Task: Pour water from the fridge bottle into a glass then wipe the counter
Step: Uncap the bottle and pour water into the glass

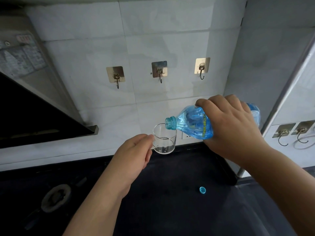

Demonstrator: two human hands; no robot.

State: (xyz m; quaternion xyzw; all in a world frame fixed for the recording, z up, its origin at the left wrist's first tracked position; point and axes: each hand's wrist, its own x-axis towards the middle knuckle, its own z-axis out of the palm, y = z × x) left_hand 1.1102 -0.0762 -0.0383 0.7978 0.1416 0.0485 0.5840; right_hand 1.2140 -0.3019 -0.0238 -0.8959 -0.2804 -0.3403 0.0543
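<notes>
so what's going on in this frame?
A person is pouring water. The right hand grips a blue bottle, tipped on its side with the open neck at the rim of a glass. The left hand holds the glass above the dark counter. The glass has a little water at the bottom. The bottle's cap lies on the counter. No wiping has begun.
</notes>
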